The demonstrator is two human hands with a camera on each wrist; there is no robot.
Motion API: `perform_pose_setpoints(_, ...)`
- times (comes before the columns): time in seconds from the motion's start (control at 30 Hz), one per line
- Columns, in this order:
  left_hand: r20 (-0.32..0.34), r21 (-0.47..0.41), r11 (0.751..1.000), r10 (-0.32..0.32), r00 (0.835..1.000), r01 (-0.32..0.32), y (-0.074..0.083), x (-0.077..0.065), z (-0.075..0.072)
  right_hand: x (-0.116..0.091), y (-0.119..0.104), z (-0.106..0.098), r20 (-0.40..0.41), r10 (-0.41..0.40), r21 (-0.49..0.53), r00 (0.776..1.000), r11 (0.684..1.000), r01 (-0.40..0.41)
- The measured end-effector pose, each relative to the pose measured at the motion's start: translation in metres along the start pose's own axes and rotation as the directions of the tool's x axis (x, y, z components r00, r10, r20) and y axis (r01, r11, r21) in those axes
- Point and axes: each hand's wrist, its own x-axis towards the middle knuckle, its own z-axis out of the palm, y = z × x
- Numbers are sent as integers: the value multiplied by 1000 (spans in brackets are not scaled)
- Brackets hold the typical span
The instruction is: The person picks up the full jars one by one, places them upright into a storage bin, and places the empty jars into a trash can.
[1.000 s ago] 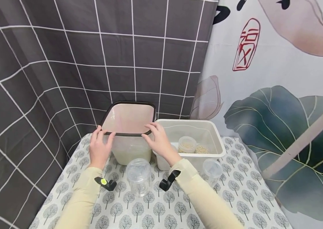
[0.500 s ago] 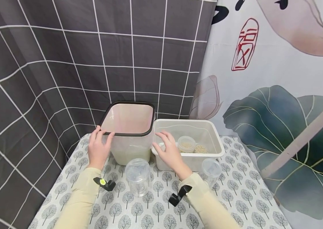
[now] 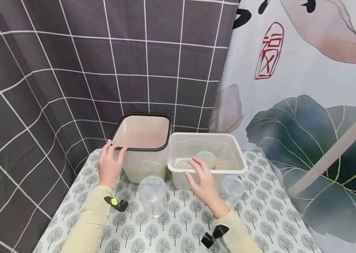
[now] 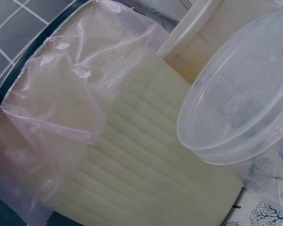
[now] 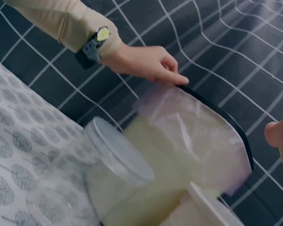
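Observation:
A pale green trash bin (image 3: pixel 144 168) with a black rim stands at the back left, lined with a thin pink plastic bag (image 4: pixel 92 70) folded over its outside. My left hand (image 3: pixel 110 168) holds the bin's front left corner, fingers and thumb curved at the rim; the right wrist view shows this left hand (image 5: pixel 146 63) from the side. My right hand (image 3: pixel 204 184) holds nothing, its fingers loosely bent in front of the white plastic tub (image 3: pixel 182 181). Fingertips overlap the tub's front edge in the head view.
Inside the tub are a round clear container (image 3: pixel 208 156) and a pile of pale beans (image 3: pixel 221 165). A lidded clear jar (image 3: pixel 152 202) stands before the bin; another clear jar (image 3: pixel 233 188) stands right of my right hand. Curtains hang behind the tree-print tablecloth (image 3: pixel 175 232).
My right hand has left the bin's front right corner and moved right and toward me, to the tub's front. My left hand has stayed at the bin's rim.

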Motion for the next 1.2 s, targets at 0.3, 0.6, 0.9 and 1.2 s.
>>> perform_pose_setpoints(0.3, -6, -1, 1000, 8, 1000, -8, -1, -1, 3, -27, 14, -31, -28, 65, -28, 998, 997, -65)
perform_pose_setpoints(0.6, 18, -4, 1000, -13, 1000, 13, 0, -2, 4, -50, 23, -59, -79, 51, -118, 996, 991, -60)
perform_pose_setpoints(0.9, 2, -9, 1000, 0, 1000, 0, 1, -3, 3, -76, 42, -80, -193, 68, -183, 979, 978, -104)
perform_pose_setpoints(1.2, -2, -3, 1000, 4, 1000, -4, -1, -2, 1, -104, 57, -76, -162, 179, -266, 970, 939, -218)
